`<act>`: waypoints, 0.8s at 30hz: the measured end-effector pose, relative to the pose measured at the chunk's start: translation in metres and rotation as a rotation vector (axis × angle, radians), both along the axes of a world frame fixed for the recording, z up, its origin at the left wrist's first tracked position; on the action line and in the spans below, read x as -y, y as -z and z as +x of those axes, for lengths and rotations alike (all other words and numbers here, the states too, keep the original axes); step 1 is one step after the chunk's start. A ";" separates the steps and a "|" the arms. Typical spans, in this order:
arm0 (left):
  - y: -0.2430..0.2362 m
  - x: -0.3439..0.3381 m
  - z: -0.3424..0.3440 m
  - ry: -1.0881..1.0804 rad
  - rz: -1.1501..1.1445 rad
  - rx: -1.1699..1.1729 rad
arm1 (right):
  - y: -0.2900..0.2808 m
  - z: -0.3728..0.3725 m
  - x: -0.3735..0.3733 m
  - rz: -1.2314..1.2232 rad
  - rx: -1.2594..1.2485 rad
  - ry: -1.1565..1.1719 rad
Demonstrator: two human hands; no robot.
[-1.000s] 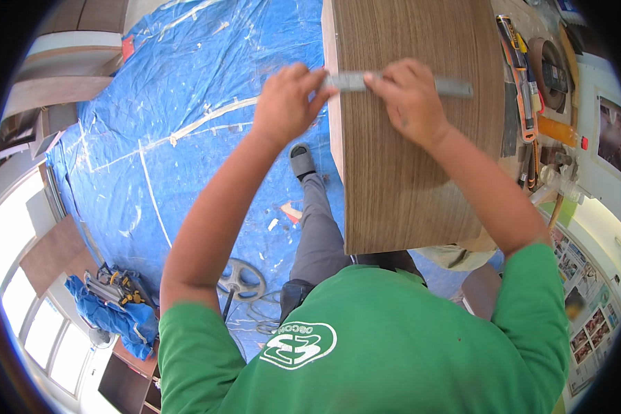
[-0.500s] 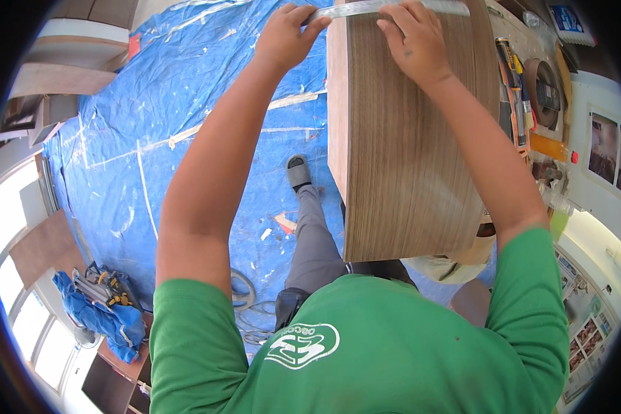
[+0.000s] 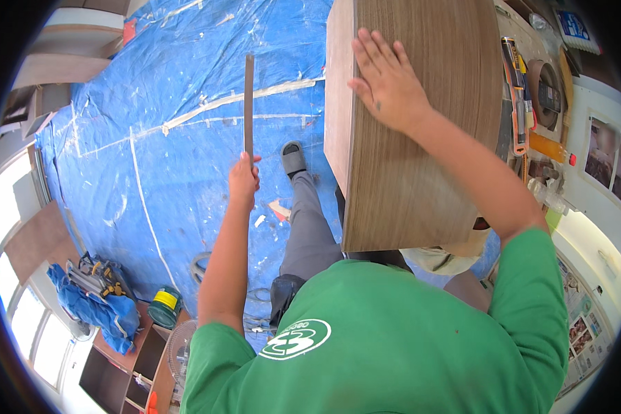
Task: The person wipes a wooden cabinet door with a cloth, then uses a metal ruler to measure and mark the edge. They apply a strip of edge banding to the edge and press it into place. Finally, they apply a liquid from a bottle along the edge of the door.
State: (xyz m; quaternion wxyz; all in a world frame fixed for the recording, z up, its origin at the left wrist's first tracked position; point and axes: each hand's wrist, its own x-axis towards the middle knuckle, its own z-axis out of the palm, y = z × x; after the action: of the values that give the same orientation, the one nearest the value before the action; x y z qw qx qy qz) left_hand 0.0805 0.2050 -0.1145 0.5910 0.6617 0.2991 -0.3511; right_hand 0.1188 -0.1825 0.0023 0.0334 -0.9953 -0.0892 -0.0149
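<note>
"From where I'm standing, what's in the hands by that wood-grain box (image 3: 421, 179)?"

"The left hand (image 3: 244, 181) is closed round the near end of a long, flat strip (image 3: 249, 103), out to the left of the box and clear of it, above the blue sheet (image 3: 179, 179)"

"And the right hand (image 3: 390, 86)?"

"Empty and opened out flat, fingers a little spread, palm down; it looks to be resting on the top of the box, near the left edge"

"How far along, would you say?"

"The strip is off the box, and the grain covers all the top I can see. The pale side (image 3: 338, 103), on the box's left, is plain by comparison. Whether any of that is finished, or what's left, I can't tell; I see no mark on top to judge by"

"Any tools?"

"An orange-handled tool (image 3: 519, 141), just right of the box, in neither hand"
</note>
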 end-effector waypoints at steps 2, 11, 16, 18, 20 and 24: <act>-0.002 -0.012 -0.029 -0.027 0.034 -0.057 | -0.007 -0.036 -0.014 0.026 -0.063 -0.037; -0.025 0.006 -0.057 -0.025 0.045 -0.031 | -0.051 -0.176 -0.084 0.242 -0.353 -0.246; -0.042 0.025 -0.057 0.160 0.153 0.267 | -0.063 -0.182 -0.072 0.719 -0.300 -0.421; -0.063 0.035 -0.059 0.301 0.256 0.517 | -0.084 -0.172 -0.066 0.811 -0.214 -0.265; -0.105 0.043 -0.054 0.492 0.362 0.803 | -0.107 -0.162 -0.059 0.852 -0.126 -0.141; -0.146 0.048 -0.058 0.777 0.305 0.983 | -0.128 -0.149 -0.061 0.562 0.140 -0.138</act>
State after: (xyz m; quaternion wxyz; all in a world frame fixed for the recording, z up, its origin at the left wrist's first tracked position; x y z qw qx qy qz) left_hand 0.0225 0.1569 0.0311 0.3883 0.8821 -0.2212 -0.1490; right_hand -0.0302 -0.1220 0.1306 0.3024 -0.9352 -0.1511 -0.1053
